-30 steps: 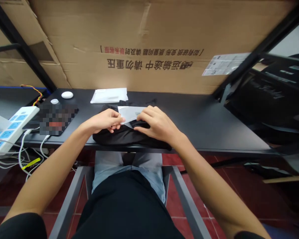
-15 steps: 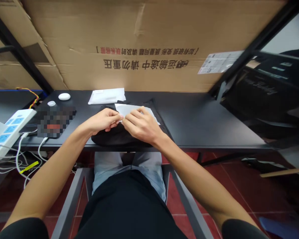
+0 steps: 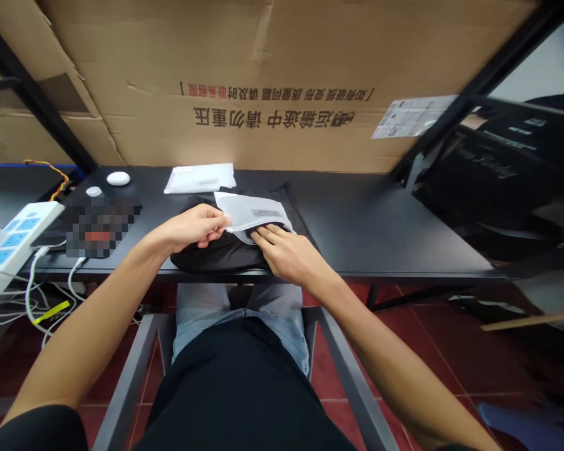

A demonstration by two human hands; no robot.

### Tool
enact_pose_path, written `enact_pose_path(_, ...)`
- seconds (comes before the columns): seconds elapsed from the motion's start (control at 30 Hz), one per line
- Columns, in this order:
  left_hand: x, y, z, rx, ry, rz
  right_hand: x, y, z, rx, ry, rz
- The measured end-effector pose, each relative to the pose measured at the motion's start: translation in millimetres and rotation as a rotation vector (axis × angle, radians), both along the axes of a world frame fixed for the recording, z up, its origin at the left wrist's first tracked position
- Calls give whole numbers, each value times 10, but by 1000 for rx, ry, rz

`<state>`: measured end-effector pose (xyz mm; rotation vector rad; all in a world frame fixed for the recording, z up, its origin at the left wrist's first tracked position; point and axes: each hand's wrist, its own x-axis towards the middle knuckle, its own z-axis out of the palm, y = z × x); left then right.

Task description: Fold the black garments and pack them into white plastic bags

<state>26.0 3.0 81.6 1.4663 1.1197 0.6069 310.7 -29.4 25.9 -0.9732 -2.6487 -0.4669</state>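
A frosted white zip pouch [image 3: 247, 210] lies on a black cloth bag [image 3: 216, 254] near the desk's front edge, its near side gaping over something dark. My left hand [image 3: 197, 225] is closed, thumb and fingers pinching the pouch's near left corner by the zip. With fingers stretched out, my right hand [image 3: 291, 254] reaches into the mouth from the right; the fingertips are partly hidden there. Just behind sits a second white pouch [image 3: 200, 178], lying flat and untouched.
A white rounded case [image 3: 118, 178], a small white cap-like piece [image 3: 93, 191] and a blurred-out dark device [image 3: 103, 228] lie to the left. Beyond them is a power strip [image 3: 16, 241] with white cables. A large cardboard sheet [image 3: 282, 50] stands along the back of the desk [image 3: 380, 225].
My right hand has let go of the pouch's edge and moved right and nearer, its fingers now in the opening. The pouch's mouth has spread apart. My left hand keeps its pinch.
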Motion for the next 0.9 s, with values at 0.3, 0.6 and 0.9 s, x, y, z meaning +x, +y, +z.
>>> enact_pose_path(0.3, -4, 4, 2, -28, -1, 16, 114, -25, 59, 36, 65, 78)
enact_pose_path(0.6, -7, 0, -2, -57, -8, -2, 153, -185, 120, -111, -69, -404)
enact_pose_path(0.9, -3, -1, -1, -45, 5, -14, -40, -97, 327, 88, 63, -15)
